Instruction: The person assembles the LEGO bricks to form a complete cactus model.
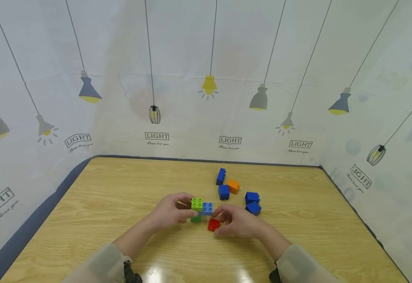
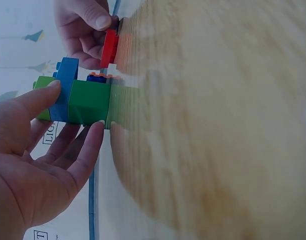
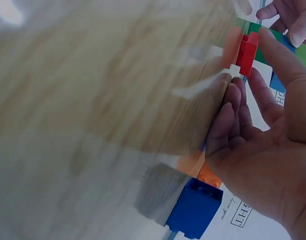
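My left hand [image 1: 172,211] holds a small brick stack, its thumb against the blue brick [image 2: 67,90] and its fingers around the far side. A green brick [image 2: 89,102] forms the bottom at the table surface, and a lime green brick [image 1: 196,203] sits on top at the left. The blue brick juts out to the right beyond the green one. Just right of the stack, my right hand [image 1: 239,221] pinches a red brick [image 3: 248,54] between thumb and index finger, close over the table. The other fingers of that hand are loosely bent.
Beyond the hands lie a blue brick [image 1: 221,177], another blue brick [image 1: 224,192] and an orange brick [image 1: 233,186]. Two more blue bricks, one behind [image 1: 252,197] and one nearer [image 1: 253,208], lie beyond the right hand. A printed cloth [image 1: 191,149] borders the wooden table [image 1: 121,184].
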`<state>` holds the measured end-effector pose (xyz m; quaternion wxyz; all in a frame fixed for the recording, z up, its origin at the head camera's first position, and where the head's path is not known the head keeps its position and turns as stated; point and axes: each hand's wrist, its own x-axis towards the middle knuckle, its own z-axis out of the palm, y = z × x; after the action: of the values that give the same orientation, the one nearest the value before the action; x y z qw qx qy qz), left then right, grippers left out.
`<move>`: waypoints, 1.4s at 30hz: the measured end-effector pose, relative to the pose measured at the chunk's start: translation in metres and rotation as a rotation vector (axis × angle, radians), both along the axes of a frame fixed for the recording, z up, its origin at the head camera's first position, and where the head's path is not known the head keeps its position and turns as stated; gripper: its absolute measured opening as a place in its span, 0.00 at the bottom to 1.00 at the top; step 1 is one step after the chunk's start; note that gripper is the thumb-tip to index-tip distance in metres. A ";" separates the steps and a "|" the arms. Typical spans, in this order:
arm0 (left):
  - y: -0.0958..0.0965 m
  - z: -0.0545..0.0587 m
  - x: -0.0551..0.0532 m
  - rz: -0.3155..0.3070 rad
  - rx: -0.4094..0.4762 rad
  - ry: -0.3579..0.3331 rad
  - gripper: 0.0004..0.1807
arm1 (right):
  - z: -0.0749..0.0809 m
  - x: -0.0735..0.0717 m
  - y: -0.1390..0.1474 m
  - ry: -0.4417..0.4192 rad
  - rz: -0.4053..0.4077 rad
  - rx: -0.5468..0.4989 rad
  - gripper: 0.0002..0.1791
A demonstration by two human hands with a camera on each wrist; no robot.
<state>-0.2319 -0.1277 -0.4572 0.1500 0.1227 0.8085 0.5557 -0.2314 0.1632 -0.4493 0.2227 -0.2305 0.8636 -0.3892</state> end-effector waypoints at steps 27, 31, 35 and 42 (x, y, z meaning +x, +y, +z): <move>0.000 0.001 0.001 0.002 -0.014 0.002 0.23 | 0.005 0.005 0.017 0.001 -0.087 0.021 0.17; 0.000 0.001 0.001 0.001 -0.016 0.002 0.24 | 0.006 0.005 0.023 -0.003 -0.140 -0.053 0.19; 0.000 0.001 0.001 -0.003 -0.011 0.006 0.24 | 0.008 0.005 0.027 -0.038 -0.190 -0.178 0.21; 0.000 -0.001 -0.001 -0.010 -0.006 0.016 0.24 | 0.010 0.006 0.027 -0.030 -0.214 -0.286 0.24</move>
<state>-0.2325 -0.1282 -0.4578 0.1467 0.1309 0.8106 0.5516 -0.2252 0.1905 -0.4391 0.1576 -0.1606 0.8156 -0.5331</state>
